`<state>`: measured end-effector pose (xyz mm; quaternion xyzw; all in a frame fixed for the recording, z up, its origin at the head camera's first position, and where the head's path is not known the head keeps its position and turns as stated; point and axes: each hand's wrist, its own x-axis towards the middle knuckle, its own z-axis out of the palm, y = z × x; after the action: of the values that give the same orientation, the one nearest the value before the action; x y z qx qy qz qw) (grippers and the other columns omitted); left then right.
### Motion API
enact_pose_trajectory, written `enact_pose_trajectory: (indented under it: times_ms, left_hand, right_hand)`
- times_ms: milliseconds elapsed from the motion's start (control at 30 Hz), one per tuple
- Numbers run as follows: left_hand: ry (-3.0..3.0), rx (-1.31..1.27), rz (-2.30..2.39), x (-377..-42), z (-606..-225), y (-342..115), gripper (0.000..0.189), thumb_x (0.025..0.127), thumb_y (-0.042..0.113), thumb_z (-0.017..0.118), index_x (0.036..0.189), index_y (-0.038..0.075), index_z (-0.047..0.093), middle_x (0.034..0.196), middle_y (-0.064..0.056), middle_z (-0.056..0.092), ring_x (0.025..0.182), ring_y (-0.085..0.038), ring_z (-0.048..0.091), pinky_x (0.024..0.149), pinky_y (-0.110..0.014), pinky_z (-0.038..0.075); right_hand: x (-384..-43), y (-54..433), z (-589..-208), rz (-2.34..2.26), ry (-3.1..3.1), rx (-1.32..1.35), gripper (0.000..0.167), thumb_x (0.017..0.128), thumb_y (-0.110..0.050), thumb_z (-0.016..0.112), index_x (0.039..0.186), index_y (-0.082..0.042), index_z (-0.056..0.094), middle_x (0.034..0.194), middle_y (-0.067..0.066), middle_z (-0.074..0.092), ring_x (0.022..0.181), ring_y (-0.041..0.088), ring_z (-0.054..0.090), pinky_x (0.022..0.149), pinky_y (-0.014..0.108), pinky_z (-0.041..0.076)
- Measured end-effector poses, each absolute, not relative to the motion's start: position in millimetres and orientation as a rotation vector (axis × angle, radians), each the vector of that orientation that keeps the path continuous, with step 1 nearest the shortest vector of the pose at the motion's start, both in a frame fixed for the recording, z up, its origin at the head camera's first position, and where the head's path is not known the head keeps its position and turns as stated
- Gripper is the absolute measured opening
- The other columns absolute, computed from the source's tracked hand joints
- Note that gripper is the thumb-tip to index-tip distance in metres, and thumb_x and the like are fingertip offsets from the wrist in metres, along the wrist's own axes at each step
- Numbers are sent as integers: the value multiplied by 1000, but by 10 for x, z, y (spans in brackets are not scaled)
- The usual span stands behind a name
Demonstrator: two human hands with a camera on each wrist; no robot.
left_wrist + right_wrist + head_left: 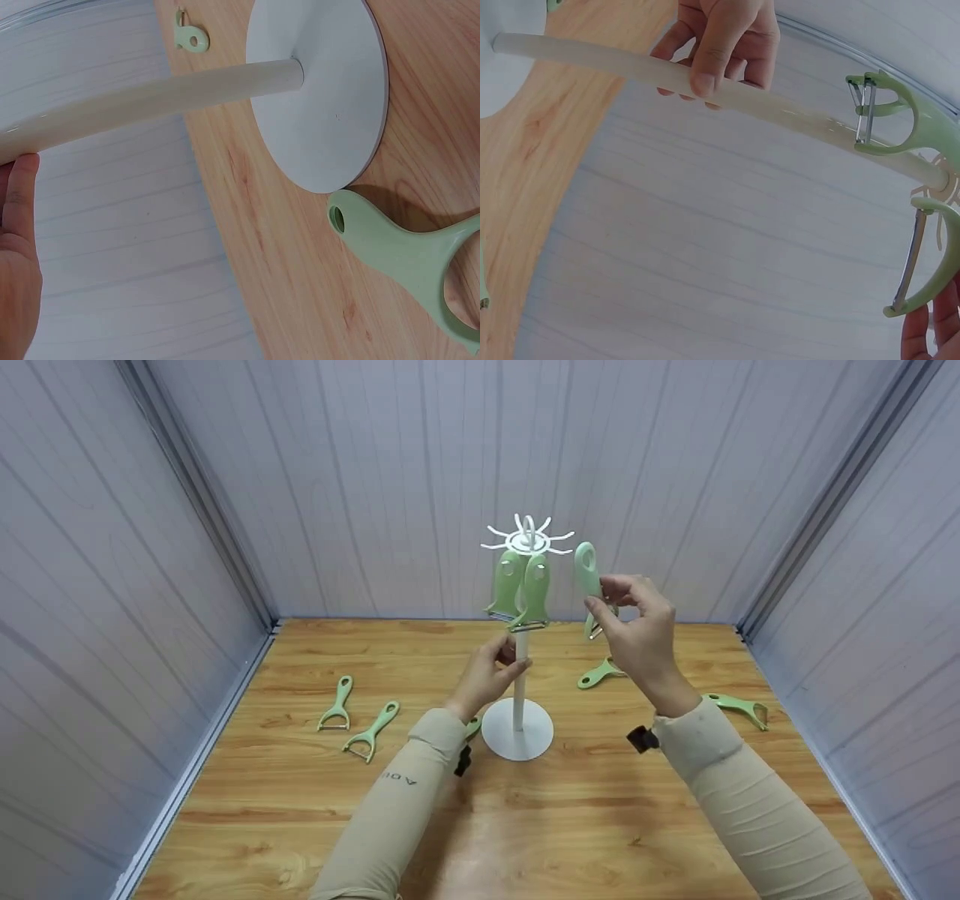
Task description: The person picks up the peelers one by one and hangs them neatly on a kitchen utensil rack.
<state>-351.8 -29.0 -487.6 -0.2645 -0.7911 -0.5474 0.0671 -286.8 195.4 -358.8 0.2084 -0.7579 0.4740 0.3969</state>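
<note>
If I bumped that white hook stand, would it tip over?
Perhaps, given a hard knock: the white hook stand is tall and slim, with two green peelers hanging near its top. Its wide, round base should probably resist light nudges.

**One Low, One High**

From where I stand, the left forearm [401, 810] and right forearm [757, 810] both reach forward. The left hand [484, 675] curls, thumb [705, 81] opposite the fingers [759, 66]; the right hand [641, 622] is higher, its thumb and fingers pinching.

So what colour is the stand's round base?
White; the round base shows best from the left wrist.
</note>
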Motion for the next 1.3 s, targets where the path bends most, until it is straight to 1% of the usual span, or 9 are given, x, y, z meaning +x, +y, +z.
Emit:
enact_pose_trajectory:
  times_ms: [100, 267, 500, 700, 800, 867, 1033, 1300]
  left_hand:
    - [-2376, -802, -1649, -3518, -4871, -289, 14, 104, 9, 74, 112, 0, 67, 102, -16, 75, 90, -13, 66, 88, -32, 59]
    - [-2375, -801, -1647, -3512, -4865, -287, 15, 104, 11, 75, 111, 1, 67, 102, -16, 75, 90, -12, 66, 89, -34, 61]
    - [-2361, -802, -1640, -3512, -4868, -277, 14, 102, 8, 75, 109, -1, 67, 100, -17, 76, 90, -16, 68, 87, -31, 60]
    - [-2363, -800, -1637, -3509, -4866, -274, 14, 102, 8, 76, 109, -1, 67, 99, -16, 75, 88, -13, 67, 86, -29, 59]
    - [-2364, -799, -1637, -3502, -4862, -275, 13, 102, 8, 76, 108, 0, 67, 98, -16, 75, 88, -12, 66, 86, -29, 60]
    - [-2371, -799, -1637, -3500, -4859, -273, 13, 103, 9, 75, 108, 0, 67, 99, -15, 75, 88, -12, 66, 86, -29, 59]
    - [-2398, -797, -1624, -3500, -4853, -256, 14, 103, 10, 75, 109, 1, 66, 101, -15, 76, 89, -11, 65, 87, -31, 59]
    - [-2413, -788, -1634, -3483, -4832, -224, 16, 104, 12, 75, 113, 1, 67, 104, -14, 76, 91, -14, 66, 88, -33, 60]
  right_hand:
    - [-2882, 1942, -3567, 1189, -1924, 544, 20, 92, 0, 84, 111, 5, 77, 99, 17, 76, 95, 4, 63, 85, 28, 53]
    - [-2906, 1905, -3546, 1199, -1924, 559, 20, 92, 0, 83, 111, 5, 77, 100, 17, 77, 94, 3, 63, 84, 25, 53]
    - [-2962, 1848, -3559, 1219, -1937, 531, 20, 93, 0, 83, 111, 5, 78, 100, 17, 77, 93, 7, 63, 84, 23, 52]
    - [-3023, 1829, -3586, 1247, -1950, 512, 20, 93, 0, 83, 112, 4, 78, 100, 17, 77, 92, 9, 63, 84, 22, 52]
    - [-3045, 1819, -3609, 1238, -1966, 508, 21, 94, -1, 83, 113, 4, 77, 100, 17, 77, 92, 7, 63, 84, 22, 53]
    - [-3054, 1806, -3626, 1240, -1977, 507, 21, 94, -1, 83, 113, 5, 77, 100, 17, 77, 92, 5, 63, 84, 25, 53]
    - [-3047, 1766, -3648, 1256, -1997, 516, 21, 93, -2, 84, 112, 4, 77, 101, 17, 78, 92, 5, 63, 84, 29, 53]
    - [-2991, 1725, -3655, 1266, -2006, 522, 22, 93, -1, 84, 113, 5, 76, 101, 16, 78, 88, 6, 64, 83, 26, 53]
